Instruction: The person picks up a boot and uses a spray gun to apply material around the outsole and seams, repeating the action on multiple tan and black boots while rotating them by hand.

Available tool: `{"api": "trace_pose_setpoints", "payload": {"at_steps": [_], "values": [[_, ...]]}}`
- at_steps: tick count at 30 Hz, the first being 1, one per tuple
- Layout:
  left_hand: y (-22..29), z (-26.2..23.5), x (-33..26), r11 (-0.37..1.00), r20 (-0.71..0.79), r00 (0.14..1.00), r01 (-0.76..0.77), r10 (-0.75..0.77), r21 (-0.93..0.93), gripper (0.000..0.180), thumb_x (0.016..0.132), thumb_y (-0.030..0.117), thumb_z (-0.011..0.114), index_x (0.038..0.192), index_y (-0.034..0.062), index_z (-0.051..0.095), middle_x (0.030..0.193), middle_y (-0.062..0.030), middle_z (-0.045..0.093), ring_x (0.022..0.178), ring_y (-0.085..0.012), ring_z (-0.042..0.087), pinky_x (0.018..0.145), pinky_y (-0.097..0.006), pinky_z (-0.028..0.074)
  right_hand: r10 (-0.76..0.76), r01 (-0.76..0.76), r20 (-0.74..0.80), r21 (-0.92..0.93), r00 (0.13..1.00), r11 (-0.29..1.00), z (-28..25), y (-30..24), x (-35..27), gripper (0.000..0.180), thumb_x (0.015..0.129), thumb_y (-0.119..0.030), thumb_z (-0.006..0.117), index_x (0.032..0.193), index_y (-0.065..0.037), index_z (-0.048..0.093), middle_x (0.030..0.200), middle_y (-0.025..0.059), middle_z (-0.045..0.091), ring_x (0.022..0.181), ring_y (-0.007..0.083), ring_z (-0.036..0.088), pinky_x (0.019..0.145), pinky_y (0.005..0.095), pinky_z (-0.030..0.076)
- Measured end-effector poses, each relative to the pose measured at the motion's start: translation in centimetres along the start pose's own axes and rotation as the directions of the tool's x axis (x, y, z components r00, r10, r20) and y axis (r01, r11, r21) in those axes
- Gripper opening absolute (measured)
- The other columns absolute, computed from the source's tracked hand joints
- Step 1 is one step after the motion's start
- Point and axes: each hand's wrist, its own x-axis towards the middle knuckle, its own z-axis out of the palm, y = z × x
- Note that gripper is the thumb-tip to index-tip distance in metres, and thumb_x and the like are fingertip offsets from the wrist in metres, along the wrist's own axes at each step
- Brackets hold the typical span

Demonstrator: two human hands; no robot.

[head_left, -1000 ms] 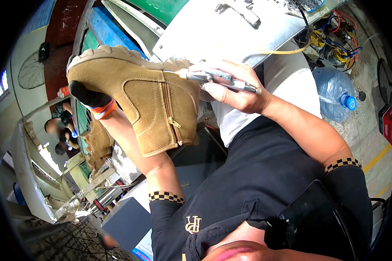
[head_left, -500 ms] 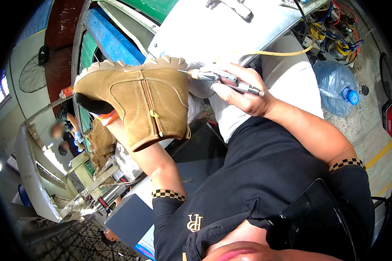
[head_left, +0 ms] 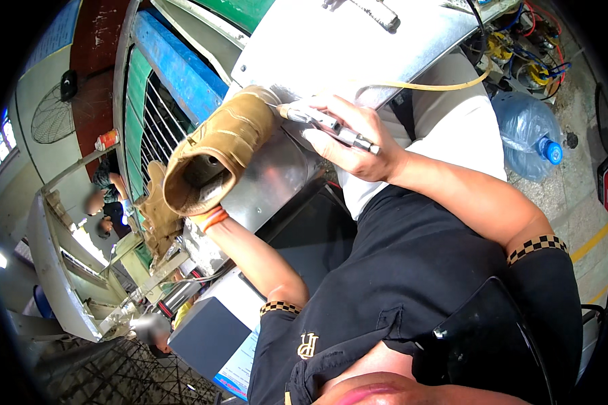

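Tan suede boot (head_left: 216, 152), opening toward camera, raised before grey metal housing (head_left: 338, 47), left hand (head_left: 206, 202) hidden inside, grip undeterminable; right hand (head_left: 355, 138) clenched around slim metal tool (head_left: 327, 123) touching boot.
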Motion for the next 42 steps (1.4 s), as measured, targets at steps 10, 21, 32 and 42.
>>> {"api": "trace_pose_setpoints", "payload": {"at_steps": [10,21,32,42], "values": [[0.6,2.1,-14.2,0.814,-0.161,0.838,0.431,-0.521,-0.389,0.062,0.097,0.049,0.049,0.147,0.0126,0.038,0.144,-0.0096,0.047,0.128,-0.0319,0.049,0.105,-0.047,0.042,0.068,-0.067,0.031,-0.024,0.997,0.997,1.7,1.4,0.8,0.036,0.09,-0.014,0.063,0.123,-0.002,0.056,0.072,0.0041,0.059,0.061,0.0092,0.052,0.059,0.027,0.043],[6.1,10.2,-20.8,0.501,0.158,0.624,0.732,-0.765,-0.462,0.079,0.091,0.066,0.049,0.143,0.008,0.039,0.132,-0.0181,0.053,0.097,-0.038,0.066,0.064,-0.037,0.064,0.194,-0.193,0.105,-0.014,0.975,0.981,0.6,0.1,0.2,0.037,0.087,-0.014,0.062,0.121,-0.004,0.053,0.077,0.0099,0.065,0.066,0.0185,0.063,0.063,0.0325,0.049],[8.4,17.7,-19.4,0.238,0.385,0.623,0.685,-0.68,-0.688,0.08,0.095,0.064,0.041,0.147,0.0045,0.031,0.134,-0.0225,0.052,0.113,-0.0394,0.061,0.085,-0.042,0.06,0.129,-0.129,0.091,-0.016,0.987,0.992,-1.1,-0.5,-0.2,0.035,0.09,-0.019,0.06,0.121,-0.004,0.059,0.072,0.0015,0.057,0.062,0.0086,0.051,0.059,0.0259,0.042],[9.1,21.3,-17.2,0.154,0.51,0.604,0.724,-0.613,-0.673,0.088,0.092,0.07,0.039,0.14,-0.0043,0.038,0.129,-0.0256,0.056,0.114,-0.0365,0.061,0.092,-0.042,0.056,0.361,-0.362,0.229,-0.04,0.904,0.931,-6.4,-3.2,0.9,0.018,0.093,-0.016,0.061,0.104,-0.003,0.059,0.069,-0.0046,0.047,0.056,0.0037,0.042,0.05,0.0214,0.037]]}}
